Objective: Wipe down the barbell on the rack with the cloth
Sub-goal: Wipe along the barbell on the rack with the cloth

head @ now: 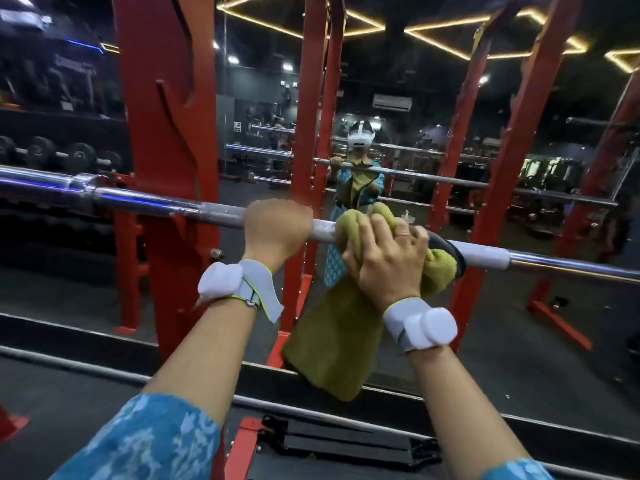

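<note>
A chrome barbell (149, 200) runs across the view from upper left to right, resting on the red rack (169, 140). My left hand (277, 226) grips the bar from above near its middle. Just to the right, my right hand (384, 258) holds an olive-green cloth (332, 327) wrapped over the bar. Most of the cloth hangs down below the bar. A pale band on the shaft (485, 256) shows right of the cloth.
A large mirror behind the rack reflects a person (360, 157) and more red uprights (512, 133). Dumbbells (59, 154) line a shelf at the left. A black bench pad (343, 441) lies low in front, beside a red frame part (242, 448).
</note>
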`<control>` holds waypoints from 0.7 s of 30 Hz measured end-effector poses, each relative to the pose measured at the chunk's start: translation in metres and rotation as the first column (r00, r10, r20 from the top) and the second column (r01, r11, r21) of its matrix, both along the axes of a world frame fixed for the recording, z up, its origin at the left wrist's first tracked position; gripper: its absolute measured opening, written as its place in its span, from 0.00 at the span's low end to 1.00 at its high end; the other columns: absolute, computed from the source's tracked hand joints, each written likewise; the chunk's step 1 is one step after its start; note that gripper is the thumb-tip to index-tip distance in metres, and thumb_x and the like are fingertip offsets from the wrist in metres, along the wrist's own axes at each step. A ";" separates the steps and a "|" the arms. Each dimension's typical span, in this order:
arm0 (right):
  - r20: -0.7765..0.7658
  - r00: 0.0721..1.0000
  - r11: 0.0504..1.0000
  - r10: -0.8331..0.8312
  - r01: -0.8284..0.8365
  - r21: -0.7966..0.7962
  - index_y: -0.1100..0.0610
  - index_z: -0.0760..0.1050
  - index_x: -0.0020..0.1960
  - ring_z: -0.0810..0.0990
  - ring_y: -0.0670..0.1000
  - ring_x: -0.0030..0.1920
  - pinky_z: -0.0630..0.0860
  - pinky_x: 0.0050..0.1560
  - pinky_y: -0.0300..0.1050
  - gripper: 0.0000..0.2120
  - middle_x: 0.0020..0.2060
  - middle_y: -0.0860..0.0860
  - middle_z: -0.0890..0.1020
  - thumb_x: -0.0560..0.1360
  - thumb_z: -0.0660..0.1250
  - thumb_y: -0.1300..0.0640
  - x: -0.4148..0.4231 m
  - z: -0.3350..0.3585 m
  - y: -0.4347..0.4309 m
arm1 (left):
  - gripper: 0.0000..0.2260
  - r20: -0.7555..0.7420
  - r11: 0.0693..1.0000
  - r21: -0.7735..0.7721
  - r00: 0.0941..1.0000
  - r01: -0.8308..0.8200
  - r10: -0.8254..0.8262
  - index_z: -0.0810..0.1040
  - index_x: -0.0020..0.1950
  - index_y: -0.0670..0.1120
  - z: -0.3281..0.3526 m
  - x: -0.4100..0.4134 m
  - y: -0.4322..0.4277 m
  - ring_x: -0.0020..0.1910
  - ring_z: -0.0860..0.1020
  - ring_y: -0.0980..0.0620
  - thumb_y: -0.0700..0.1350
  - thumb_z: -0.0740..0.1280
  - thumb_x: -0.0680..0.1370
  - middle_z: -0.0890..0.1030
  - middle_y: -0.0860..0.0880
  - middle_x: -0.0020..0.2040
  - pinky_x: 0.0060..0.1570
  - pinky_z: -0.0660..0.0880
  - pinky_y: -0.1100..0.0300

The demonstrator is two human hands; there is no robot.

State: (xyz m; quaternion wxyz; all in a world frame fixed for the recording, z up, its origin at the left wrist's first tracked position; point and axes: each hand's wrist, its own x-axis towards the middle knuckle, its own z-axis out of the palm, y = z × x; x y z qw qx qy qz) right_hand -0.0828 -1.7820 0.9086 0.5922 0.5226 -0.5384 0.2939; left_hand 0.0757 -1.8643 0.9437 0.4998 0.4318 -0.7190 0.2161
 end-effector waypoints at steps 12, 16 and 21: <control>0.025 0.998 0.993 0.066 -0.068 0.100 0.56 0.78 0.59 0.75 0.59 0.53 0.64 0.56 0.56 0.19 0.52 0.53 0.81 0.76 0.58 0.47 0.029 -0.001 -0.006 | 0.22 0.004 0.999 -0.019 1.000 0.026 -0.026 0.76 0.22 0.38 -0.001 0.001 0.002 0.19 0.72 0.42 0.47 0.53 0.71 0.73 0.40 0.20 0.29 0.60 0.61; 0.095 0.995 0.998 0.015 -0.021 0.064 0.56 0.78 0.55 0.74 0.58 0.48 0.64 0.54 0.55 0.19 0.49 0.53 0.81 0.75 0.57 0.46 -0.006 0.005 0.013 | 0.23 -0.014 0.999 -0.022 0.999 0.032 -0.032 0.75 0.23 0.38 -0.001 -0.001 -0.001 0.19 0.71 0.43 0.47 0.52 0.71 0.73 0.40 0.20 0.29 0.60 0.61; 0.421 0.903 0.974 -0.083 -0.016 0.226 0.56 0.76 0.38 0.78 0.59 0.41 0.60 0.49 0.52 0.19 0.36 0.53 0.82 0.74 0.50 0.49 0.026 0.035 0.016 | 0.23 -0.033 1.000 -0.013 0.999 0.019 -0.020 0.76 0.24 0.37 -0.003 -0.003 -0.002 0.20 0.72 0.42 0.47 0.51 0.70 0.74 0.39 0.21 0.30 0.59 0.60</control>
